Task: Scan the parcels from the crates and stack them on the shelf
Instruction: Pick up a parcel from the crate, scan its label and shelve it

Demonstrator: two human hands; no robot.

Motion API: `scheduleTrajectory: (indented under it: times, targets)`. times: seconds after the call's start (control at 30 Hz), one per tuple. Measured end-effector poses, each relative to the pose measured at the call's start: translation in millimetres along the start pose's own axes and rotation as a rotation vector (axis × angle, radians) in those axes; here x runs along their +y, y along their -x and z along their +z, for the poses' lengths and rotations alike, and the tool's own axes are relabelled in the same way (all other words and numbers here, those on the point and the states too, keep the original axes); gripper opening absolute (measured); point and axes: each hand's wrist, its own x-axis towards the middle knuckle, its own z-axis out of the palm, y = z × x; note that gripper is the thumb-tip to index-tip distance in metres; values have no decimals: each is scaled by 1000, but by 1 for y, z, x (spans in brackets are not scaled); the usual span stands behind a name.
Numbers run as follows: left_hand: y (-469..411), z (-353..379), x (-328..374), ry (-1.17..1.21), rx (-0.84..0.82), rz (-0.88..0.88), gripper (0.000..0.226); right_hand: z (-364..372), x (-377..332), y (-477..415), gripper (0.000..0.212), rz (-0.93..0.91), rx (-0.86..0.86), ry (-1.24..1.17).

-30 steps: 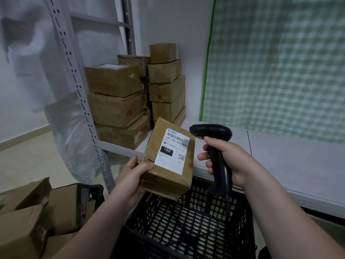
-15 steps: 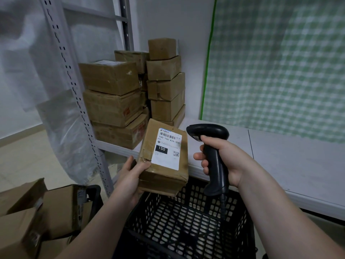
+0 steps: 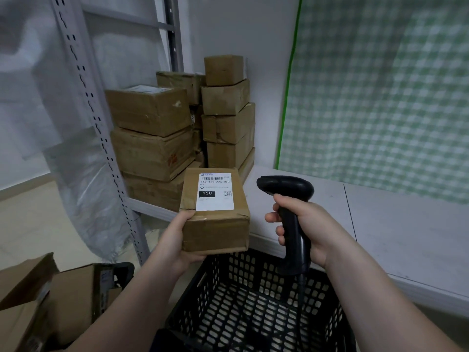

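My left hand [image 3: 177, 237] grips a small brown cardboard parcel [image 3: 215, 224] from below and at its left side, white label facing up, above the far edge of a black plastic crate [image 3: 253, 301]. To the parcel's right, my right hand [image 3: 307, 227] holds a black handheld scanner [image 3: 291, 219] by its grip, with the scanner head pointing left. The white shelf [image 3: 380, 224] lies behind both hands. Several brown parcels [image 3: 182, 133] stand stacked at the shelf's left end.
A second crate with several cardboard boxes [image 3: 63, 295] sits at the lower left on the floor. A perforated grey shelf upright [image 3: 101, 138] with a plastic sheet stands on the left. A green checked cloth [image 3: 380, 92] hangs behind the shelf.
My left hand has turned the parcel from tilted to nearly level, label up, and moved it slightly right. The scanner has stayed about where it was.
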Motion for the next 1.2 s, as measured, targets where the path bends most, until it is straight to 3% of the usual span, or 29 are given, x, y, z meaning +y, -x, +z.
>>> scheduleTrajectory:
  times: [0.47, 0.57, 0.7, 0.8, 1.2]
  targets:
    - [23, 37, 183, 4, -18, 488, 20, 56, -80, -28, 15, -236, -77, 165]
    - [11, 47, 209, 37, -9, 523, 29, 67, -94, -37, 16, -265, -74, 203]
    - [-17, 58, 236, 100, 79, 450, 68, 73, -103, -49, 17, -280, -54, 258]
    - [-38, 64, 248, 120, 135, 387, 81, 71, -103, -55, 19, -269, -38, 284]
    - [-56, 80, 246, -304, 171, 460, 35, 47, -79, -63, 15, -168, -22, 282]
